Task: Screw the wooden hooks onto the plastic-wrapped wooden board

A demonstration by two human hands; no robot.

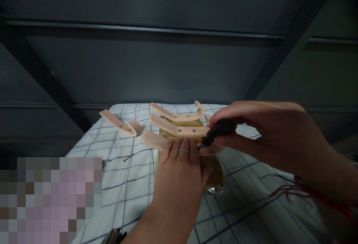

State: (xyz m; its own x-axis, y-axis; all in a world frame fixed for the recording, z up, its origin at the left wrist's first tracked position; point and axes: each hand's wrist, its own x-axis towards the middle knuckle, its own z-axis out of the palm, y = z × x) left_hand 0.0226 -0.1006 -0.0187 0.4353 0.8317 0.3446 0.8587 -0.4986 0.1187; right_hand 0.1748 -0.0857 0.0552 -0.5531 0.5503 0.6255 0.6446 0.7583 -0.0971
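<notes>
My left hand (180,165), with a ring on one finger, presses its fingers over the nearest wooden hook (152,139) and holds it down. Beneath that hook lies a yellowish-brown block (214,169) in shiny clear wrap. In my right hand (268,136) is a short black-handled screwdriver (222,130). Its tip points down at the nearest hook, beside my left fingers; the exact contact is hidden. A second wooden hook (186,130) and a third wooden hook (181,117) lie across the block farther back, each with two holes visible.
Another wooden hook (119,123) lies on the checked cloth (123,184) to the left. A small screw-like piece (128,158) is near it. Dark panels (156,65) stand behind the table. Dark objects (113,235) sit at the near edge; the lower left is pixelated.
</notes>
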